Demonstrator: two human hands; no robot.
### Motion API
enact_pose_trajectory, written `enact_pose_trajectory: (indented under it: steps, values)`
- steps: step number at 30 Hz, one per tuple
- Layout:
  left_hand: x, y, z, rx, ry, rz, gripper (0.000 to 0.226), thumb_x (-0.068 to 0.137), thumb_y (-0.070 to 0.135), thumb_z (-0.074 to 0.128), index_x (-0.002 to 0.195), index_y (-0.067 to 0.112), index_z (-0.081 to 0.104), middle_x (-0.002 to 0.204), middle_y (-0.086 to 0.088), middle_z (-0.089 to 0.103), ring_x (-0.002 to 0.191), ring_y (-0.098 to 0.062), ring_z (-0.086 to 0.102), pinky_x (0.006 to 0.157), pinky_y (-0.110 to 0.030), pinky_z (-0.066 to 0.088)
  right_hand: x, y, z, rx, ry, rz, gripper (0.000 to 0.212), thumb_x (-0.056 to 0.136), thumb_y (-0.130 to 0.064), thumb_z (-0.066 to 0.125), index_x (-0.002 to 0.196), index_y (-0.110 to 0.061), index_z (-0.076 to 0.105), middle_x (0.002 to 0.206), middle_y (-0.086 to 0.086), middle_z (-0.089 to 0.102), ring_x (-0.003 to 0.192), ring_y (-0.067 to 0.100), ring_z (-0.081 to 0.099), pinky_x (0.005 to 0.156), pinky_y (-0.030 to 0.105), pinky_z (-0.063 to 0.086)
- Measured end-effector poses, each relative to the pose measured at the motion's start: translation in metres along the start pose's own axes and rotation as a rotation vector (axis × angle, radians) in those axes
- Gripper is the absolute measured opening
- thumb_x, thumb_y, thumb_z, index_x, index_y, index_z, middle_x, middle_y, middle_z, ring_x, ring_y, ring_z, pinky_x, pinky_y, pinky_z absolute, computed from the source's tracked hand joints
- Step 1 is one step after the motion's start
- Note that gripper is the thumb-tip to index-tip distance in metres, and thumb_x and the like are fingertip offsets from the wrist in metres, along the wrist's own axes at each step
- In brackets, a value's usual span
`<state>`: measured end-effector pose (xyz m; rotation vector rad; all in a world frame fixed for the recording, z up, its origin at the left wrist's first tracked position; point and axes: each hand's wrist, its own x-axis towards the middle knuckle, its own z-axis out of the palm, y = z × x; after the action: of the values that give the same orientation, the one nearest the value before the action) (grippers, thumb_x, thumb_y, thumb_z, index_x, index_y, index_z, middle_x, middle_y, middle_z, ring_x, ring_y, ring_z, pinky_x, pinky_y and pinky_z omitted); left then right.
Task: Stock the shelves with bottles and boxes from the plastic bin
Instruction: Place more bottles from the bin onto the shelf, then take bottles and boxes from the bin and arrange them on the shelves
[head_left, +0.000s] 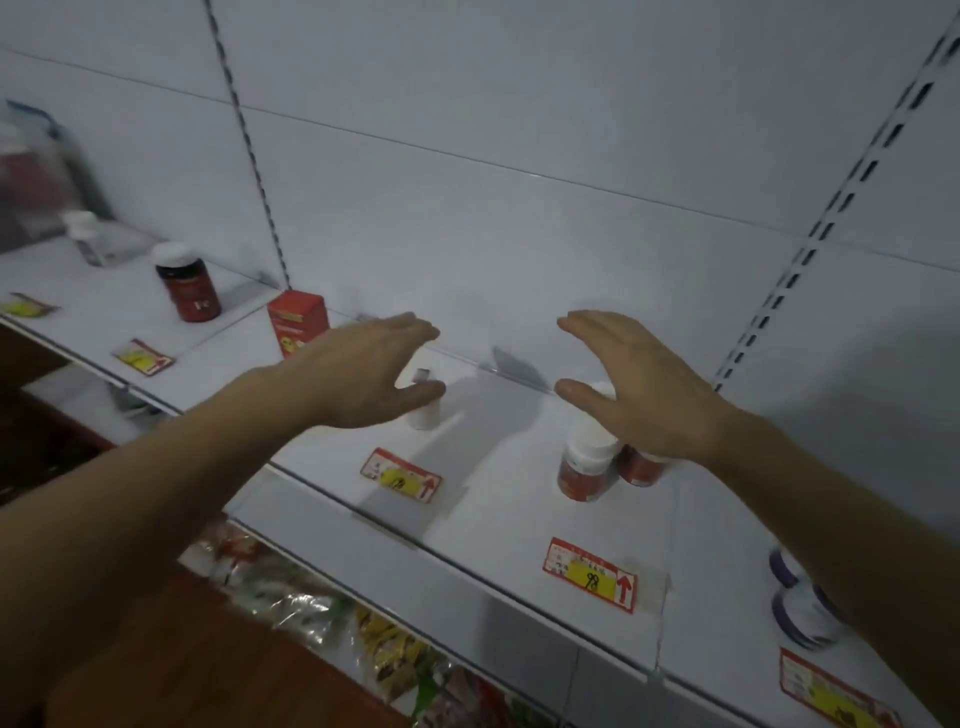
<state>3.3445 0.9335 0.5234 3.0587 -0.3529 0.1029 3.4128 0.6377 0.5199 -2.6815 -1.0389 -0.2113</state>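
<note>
Both my hands reach over a white shelf (493, 519). My left hand (363, 374) is open, fingers spread around a small white bottle (425, 410) that stands on the shelf; whether it touches the bottle I cannot tell. My right hand (639, 384) is open above two red bottles with white caps (584, 467), its palm partly hiding the rear one (641, 467). A red box (296, 322) stands just left of my left hand. Further left a dark red bottle (188, 283) stands upright. The plastic bin is out of sight.
Red and yellow price tags (589, 574) lie on the shelf's front. Two white bottles with purple bands (800, 608) stand at the right, partly behind my forearm. Bagged goods (332, 613) fill the shelf below. A clear bag and a small white bottle (83, 234) sit far left.
</note>
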Motion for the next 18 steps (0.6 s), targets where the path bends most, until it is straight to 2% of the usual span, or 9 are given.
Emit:
enact_pose_trajectory:
  steps: [4, 8, 15, 18]
  values:
    - [-0.032, -0.074, -0.030, 0.048, 0.005, -0.189, 0.071, 0.094, 0.062, 0.047, 0.150, 0.019, 0.038, 0.151, -0.001, 0.046, 0.131, -0.023, 0.050, 0.108, -0.039, 0.043, 0.077, -0.062, 0.012, -0.013, -0.087, -0.176, 0.072, 0.100, -0.054, 0.047, 0.160, -0.021, 0.023, 0.167, -0.003, 0.021, 0.153, 0.014, 0.016, 0.124, 0.031, 0.016]
    - [-0.071, -0.158, -0.044, 0.063, 0.004, -0.336, 0.074, 0.096, 0.061, 0.046, 0.154, 0.017, 0.031, 0.156, -0.003, 0.041, 0.139, -0.023, 0.042, 0.111, -0.037, 0.036, 0.156, -0.136, 0.028, 0.023, -0.112, -0.286, 0.074, 0.100, -0.057, 0.045, 0.161, -0.024, 0.019, 0.168, -0.007, 0.018, 0.154, 0.010, 0.014, 0.124, 0.029, 0.014]
    - [-0.144, -0.316, -0.070, 0.069, 0.013, -0.509, 0.076, 0.097, 0.062, 0.043, 0.157, 0.020, 0.023, 0.164, 0.001, 0.026, 0.146, -0.020, 0.032, 0.116, -0.035, 0.030, 0.293, -0.281, 0.067, 0.049, -0.151, -0.417, 0.078, 0.100, -0.058, 0.046, 0.162, -0.023, 0.015, 0.168, -0.006, 0.014, 0.154, 0.011, 0.013, 0.124, 0.029, 0.014]
    - [-0.171, -0.379, -0.093, 0.089, 0.047, -0.569, 0.073, 0.096, 0.061, 0.045, 0.156, 0.022, 0.026, 0.160, 0.000, 0.033, 0.141, -0.020, 0.038, 0.113, -0.036, 0.034, 0.342, -0.337, 0.079, 0.052, -0.137, -0.462, 0.075, 0.101, -0.056, 0.046, 0.161, -0.021, 0.018, 0.168, -0.005, 0.018, 0.153, 0.012, 0.016, 0.123, 0.030, 0.017]
